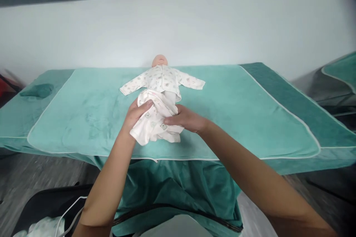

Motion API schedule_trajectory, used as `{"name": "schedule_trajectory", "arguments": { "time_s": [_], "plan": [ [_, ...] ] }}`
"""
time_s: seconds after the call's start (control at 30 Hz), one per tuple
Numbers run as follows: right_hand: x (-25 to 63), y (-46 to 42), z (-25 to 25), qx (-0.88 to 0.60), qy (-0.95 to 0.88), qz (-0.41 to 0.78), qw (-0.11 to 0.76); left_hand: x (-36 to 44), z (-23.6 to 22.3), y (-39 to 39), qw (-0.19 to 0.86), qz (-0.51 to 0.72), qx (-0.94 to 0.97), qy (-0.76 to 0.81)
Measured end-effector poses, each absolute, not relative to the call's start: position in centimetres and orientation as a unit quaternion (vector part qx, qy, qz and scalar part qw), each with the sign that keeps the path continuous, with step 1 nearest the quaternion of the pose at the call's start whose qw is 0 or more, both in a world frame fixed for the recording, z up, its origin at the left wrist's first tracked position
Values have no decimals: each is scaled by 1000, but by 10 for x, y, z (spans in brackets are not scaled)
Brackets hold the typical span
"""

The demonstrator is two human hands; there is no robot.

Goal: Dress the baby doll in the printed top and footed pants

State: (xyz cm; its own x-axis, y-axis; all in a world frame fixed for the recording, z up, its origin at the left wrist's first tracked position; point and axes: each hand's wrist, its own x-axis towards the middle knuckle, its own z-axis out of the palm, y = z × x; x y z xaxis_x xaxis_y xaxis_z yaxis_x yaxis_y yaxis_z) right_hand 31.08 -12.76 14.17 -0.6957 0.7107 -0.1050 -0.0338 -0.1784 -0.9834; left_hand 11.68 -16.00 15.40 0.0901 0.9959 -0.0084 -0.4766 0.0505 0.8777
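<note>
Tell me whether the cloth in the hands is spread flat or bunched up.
Bunched up: the printed cloth shows creased folds, gathered between the left hand and the right hand.

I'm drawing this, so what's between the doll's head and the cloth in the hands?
The head view shows a patterned white shirt, with a plain white patch below it, between the doll's head and the cloth.

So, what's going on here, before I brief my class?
A person's left grip and right grip hold a bunched, printed white baby garment. Beyond it, a baby doll lies on a green bed cover, nearer the wall, wearing a printed white jacket with sleeves spread wide. The garment hides much of the doll's lower end, so I can't tell whether any is on it.
</note>
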Motion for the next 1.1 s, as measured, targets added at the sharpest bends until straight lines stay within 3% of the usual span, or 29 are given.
{"name": "schedule_trajectory", "arguments": {
  "time_s": [0.1, 0.3, 0.47, 0.53, 0.6, 0.73, 0.83, 0.97, 1.1],
  "plan": [
    [313, -125, 152, -263, -583, 710, 295, 119, 168, -165, 629, 559, 403, 360],
    [309, -111, 190, -157, -569, 722, 362, 111, 219, -176, 505, 509, 546, 434],
    [301, -108, 196, -154, -628, 718, 257, 113, 240, -168, 362, 478, 632, 491],
    [300, -110, 188, -187, -626, 713, 252, 115, 235, -163, 342, 466, 638, 508],
    [302, -112, 176, -228, -590, 711, 308, 116, 221, -157, 386, 439, 637, 502],
    [315, -119, 136, -287, -448, 716, 452, 110, 176, -142, 603, 286, 612, 423],
    [324, -129, 94, -350, -385, 714, 469, 113, 139, -131, 661, 241, 587, 401],
    [329, -140, 38, -440, -380, 650, 489, 131, 108, -121, 510, 240, 646, 515],
    [327, -142, 9, -537, -397, 574, 474, 149, 99, -116, 333, 152, 717, 593]
  ]
}}
